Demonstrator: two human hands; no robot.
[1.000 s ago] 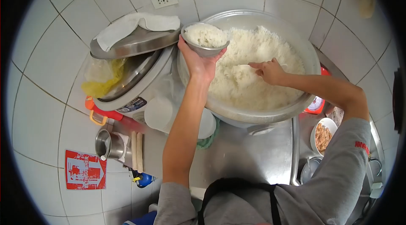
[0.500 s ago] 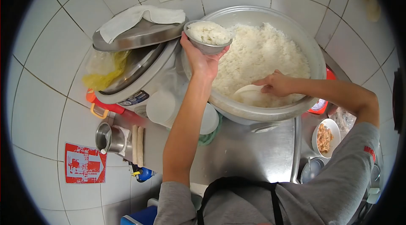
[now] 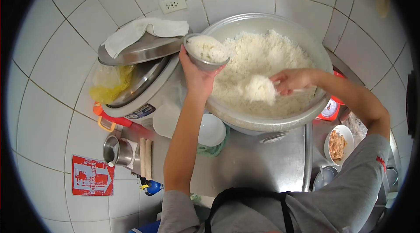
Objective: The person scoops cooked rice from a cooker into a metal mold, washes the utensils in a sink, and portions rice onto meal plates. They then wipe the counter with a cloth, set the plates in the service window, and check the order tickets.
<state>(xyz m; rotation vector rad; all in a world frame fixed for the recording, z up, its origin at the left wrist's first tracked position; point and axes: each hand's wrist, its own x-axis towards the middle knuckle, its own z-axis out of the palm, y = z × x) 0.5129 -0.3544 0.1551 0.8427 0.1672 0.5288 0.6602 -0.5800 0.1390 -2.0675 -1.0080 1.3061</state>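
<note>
My left hand [image 3: 197, 79] cups a small metal bowl [image 3: 202, 63] from below, over the pot's left rim. Cooked rice [image 3: 208, 48] heaps above the bowl, which tilts toward the right. My right hand [image 3: 292, 80] is closed on a white rice paddle, its blade hidden under a lump of rice [image 3: 260, 89]. That lump is just above the rice bed [image 3: 280, 53] inside a large, wide metal pot [image 3: 262, 124]. Slight blur covers the right fingers and the lump.
Left of the pot stands another large container with a metal lid [image 3: 151, 52], a white cloth [image 3: 144, 31] and a yellow plastic bag [image 3: 111, 86]. White bowls [image 3: 211, 130] sit in front. Toward the right are a red scale [image 3: 329, 109] and a white bowl of orange-brown food [image 3: 348, 135].
My right hand has lifted the paddle out of the rice bed, now loaded with a lump. My left hand has shifted slightly left and down, with the bowl tilted more to the right.
</note>
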